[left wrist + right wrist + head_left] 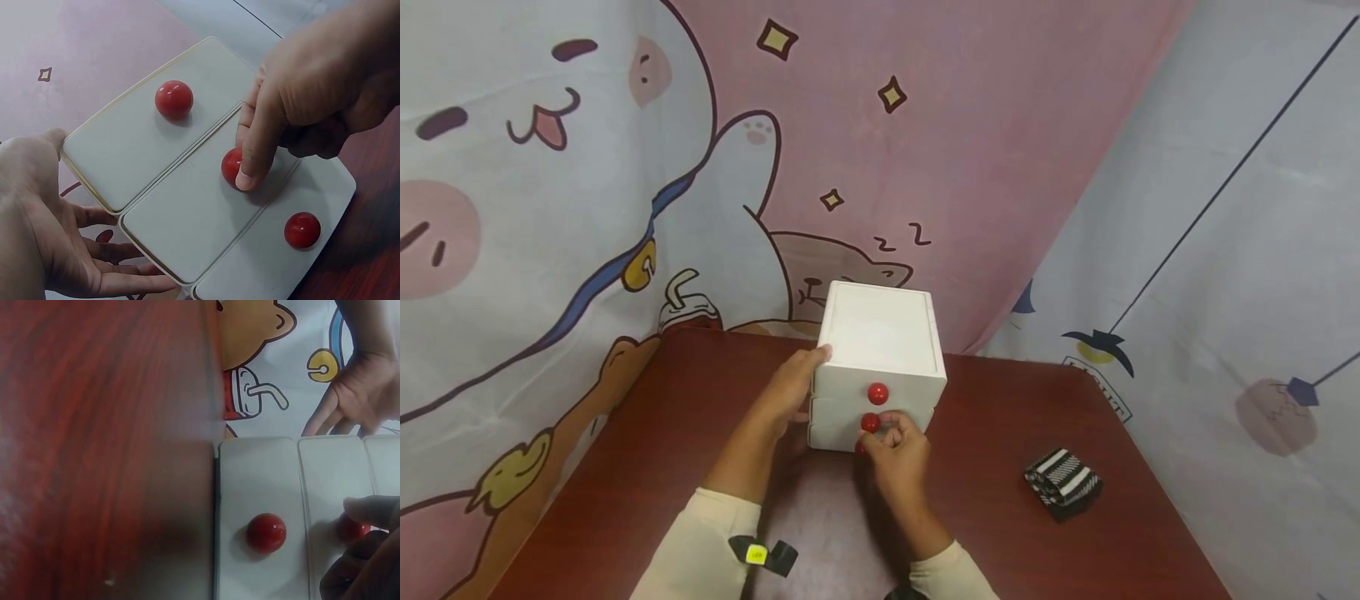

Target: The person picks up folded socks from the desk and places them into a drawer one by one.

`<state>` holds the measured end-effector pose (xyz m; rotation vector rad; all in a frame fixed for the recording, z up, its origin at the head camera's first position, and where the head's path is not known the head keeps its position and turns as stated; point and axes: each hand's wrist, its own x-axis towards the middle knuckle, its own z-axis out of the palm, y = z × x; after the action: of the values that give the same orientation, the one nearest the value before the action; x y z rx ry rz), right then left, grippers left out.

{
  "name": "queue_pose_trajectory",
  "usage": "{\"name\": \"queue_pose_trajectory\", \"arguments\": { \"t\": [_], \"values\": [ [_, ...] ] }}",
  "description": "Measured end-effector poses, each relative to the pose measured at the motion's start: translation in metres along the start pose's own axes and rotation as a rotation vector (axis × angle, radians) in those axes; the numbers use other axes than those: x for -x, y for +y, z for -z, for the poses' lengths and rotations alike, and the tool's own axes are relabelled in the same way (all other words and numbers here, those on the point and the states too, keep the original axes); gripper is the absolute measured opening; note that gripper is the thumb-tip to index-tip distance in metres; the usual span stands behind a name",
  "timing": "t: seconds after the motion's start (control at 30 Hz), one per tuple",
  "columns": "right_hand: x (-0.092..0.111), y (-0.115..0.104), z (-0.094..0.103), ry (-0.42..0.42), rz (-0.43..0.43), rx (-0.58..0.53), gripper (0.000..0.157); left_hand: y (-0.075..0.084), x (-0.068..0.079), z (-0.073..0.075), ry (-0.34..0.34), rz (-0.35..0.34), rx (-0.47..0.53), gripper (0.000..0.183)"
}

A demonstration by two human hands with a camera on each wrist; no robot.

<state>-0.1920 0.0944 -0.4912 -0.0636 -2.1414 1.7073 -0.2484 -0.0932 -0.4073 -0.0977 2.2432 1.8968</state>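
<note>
A small white drawer unit (883, 329) with three stacked drawers stands on the table, a round red knob on each drawer front. My right hand (901, 458) is at the middle drawer, its thumb and fingers pinching the middle red knob (232, 165). Against the unit's left side rests my left hand (790, 385), fingers extended along the side and thumb near the top edge. The top knob (174, 100) and bottom knob (302, 230) are untouched. All three drawer fronts look flush in the left wrist view.
A folded black-and-white striped cloth (1063, 482) lies to the right on the dark red-brown table (992, 525). Behind the table hangs a pink and white cartoon-printed curtain (970, 150), close to the back of the drawer unit.
</note>
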Motion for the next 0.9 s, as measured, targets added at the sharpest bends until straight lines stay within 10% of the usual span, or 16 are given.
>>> {"name": "queue_pose_trajectory", "arguments": {
  "t": [0.37, 0.9],
  "values": [
    [0.004, 0.012, -0.001, 0.094, -0.078, 0.064, 0.026, -0.001, 0.001, 0.0, -0.005, 0.007, 0.02, 0.071],
    [-0.005, 0.024, 0.001, -0.124, -0.104, 0.285, 0.015, -0.003, 0.0, 0.0, 0.001, -0.006, 0.018, 0.072]
  ]
}}
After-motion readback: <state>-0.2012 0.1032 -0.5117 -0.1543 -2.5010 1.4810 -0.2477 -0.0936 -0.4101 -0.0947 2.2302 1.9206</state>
